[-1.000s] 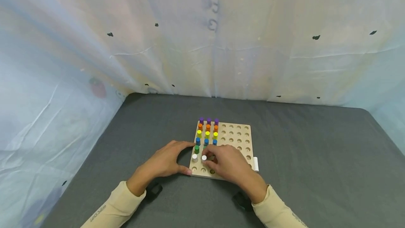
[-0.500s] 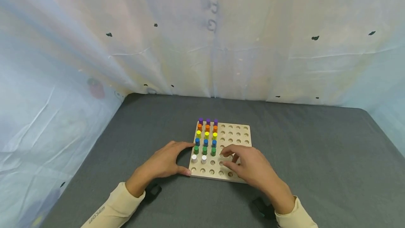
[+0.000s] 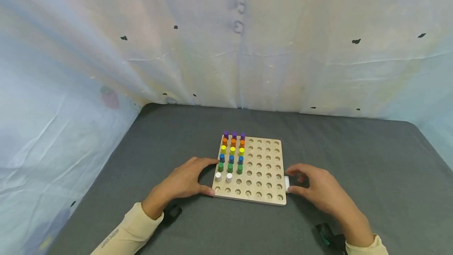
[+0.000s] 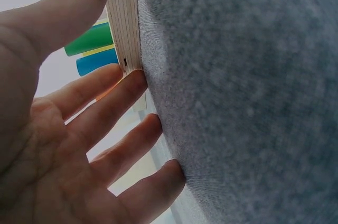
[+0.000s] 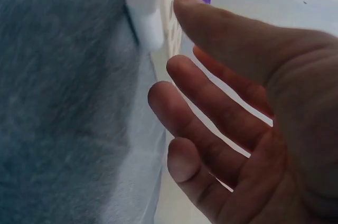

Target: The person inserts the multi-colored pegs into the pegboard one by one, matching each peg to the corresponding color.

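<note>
A square wooden pegboard (image 3: 263, 168) lies on the grey cloth. Its left three columns hold rows of purple (image 3: 234, 134), orange (image 3: 233, 142), yellow (image 3: 232, 150), blue (image 3: 231, 158) and green pegs (image 3: 230, 167), then two white pegs (image 3: 224, 177). My left hand (image 3: 209, 176) rests against the board's left edge (image 4: 124, 18), thumb at the near corner, fingers fairly straight. A loose white peg (image 3: 287, 183) lies on the cloth against the board's right edge. My right hand (image 3: 291, 178) hovers beside it with fingers spread; in the right wrist view the white peg (image 5: 145, 15) sits just beyond the fingertips (image 5: 182, 2), untouched.
The grey cloth table (image 3: 354, 153) stretches wide to the right and behind the board. Pale sheeting (image 3: 226, 50) walls off the back and left sides. Black wrist straps (image 3: 327, 236) show near my cuffs.
My right hand has left the board's near rows and swung right, off the board, to the loose white peg. A third green peg now shows where the hand was. The left hand stayed put.
</note>
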`<state>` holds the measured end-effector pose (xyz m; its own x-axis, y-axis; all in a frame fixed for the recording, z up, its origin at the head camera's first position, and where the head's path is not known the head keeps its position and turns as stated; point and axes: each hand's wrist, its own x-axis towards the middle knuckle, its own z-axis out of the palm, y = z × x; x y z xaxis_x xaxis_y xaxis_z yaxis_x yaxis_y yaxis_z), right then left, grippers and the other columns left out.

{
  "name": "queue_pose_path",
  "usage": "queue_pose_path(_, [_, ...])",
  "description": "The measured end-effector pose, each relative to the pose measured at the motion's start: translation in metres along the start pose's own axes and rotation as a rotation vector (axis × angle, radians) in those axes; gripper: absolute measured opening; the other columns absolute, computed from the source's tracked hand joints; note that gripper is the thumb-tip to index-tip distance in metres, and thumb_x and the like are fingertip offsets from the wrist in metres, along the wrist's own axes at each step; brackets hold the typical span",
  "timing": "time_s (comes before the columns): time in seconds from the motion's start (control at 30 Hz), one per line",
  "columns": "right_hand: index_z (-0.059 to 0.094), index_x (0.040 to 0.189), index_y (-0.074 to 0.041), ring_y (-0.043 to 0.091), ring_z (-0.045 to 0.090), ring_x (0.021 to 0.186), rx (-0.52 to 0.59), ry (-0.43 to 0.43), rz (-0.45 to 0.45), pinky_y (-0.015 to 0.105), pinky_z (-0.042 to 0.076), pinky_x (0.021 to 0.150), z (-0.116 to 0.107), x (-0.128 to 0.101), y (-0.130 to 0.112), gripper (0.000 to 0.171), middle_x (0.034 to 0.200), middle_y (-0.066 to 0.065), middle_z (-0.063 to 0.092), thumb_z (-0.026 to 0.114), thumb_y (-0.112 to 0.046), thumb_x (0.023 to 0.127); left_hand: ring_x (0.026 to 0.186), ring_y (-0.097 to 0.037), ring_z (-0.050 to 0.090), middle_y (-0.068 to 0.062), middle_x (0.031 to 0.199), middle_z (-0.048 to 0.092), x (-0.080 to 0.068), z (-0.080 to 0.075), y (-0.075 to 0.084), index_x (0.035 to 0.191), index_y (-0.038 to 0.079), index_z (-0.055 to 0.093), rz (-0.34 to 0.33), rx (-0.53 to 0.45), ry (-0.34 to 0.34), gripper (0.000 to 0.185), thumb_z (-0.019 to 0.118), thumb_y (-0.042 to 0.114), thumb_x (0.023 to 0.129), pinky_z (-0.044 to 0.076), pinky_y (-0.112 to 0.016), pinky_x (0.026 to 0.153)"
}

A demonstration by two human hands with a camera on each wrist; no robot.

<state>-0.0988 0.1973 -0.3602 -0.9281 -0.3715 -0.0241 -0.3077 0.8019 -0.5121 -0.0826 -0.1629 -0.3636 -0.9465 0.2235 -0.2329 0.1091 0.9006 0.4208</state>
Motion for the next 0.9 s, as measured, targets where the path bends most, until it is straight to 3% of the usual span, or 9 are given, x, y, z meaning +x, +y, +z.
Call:
queue_pose_path(0.43, [0.067, 0.123, -0.023, 0.010, 0.059, 0.093, -0.008, -0.029, -0.018, 0.036, 0.050, 0.077, 0.010, 0.004, 0.008, 0.053, 0.107, -0.008, 0.068, 0.088, -0.027, 0.074, 0.137, -0.022, 0.046, 0.002, 0.148, 0.052, -0.001, -0.001, 0.001, 0.147, 0.030, 0.049, 0.003, 0.002, -0.007, 0.088, 0.088, 0.047, 0.070, 0.044, -0.056, 0.104])
queue_pose_path(0.77, [0.064, 0.126, -0.021, 0.012, 0.065, 0.092, -0.003, -0.037, -0.006, 0.035, 0.049, 0.072, 0.005, 0.001, 0.010, 0.046, 0.107, -0.007, 0.072, 0.080, -0.013, 0.083, 0.137, -0.022, 0.046, 0.003, 0.148, 0.053, 0.000, -0.001, 0.001, 0.147, 0.030, 0.049, 0.008, 0.000, 0.002, 0.087, 0.088, 0.045, 0.071, 0.045, -0.055, 0.104])
queue_pose_path(0.9, [0.066, 0.123, -0.020, 0.015, 0.068, 0.093, -0.021, -0.021, -0.014, 0.042, 0.052, 0.076, 0.006, 0.001, 0.015, 0.043, 0.105, -0.008, 0.073, 0.078, -0.008, 0.084, 0.137, -0.022, 0.046, 0.003, 0.148, 0.053, -0.001, 0.000, 0.000, 0.147, 0.029, 0.049, 0.006, 0.005, 0.000, 0.087, 0.088, 0.046, 0.071, 0.044, -0.054, 0.105])
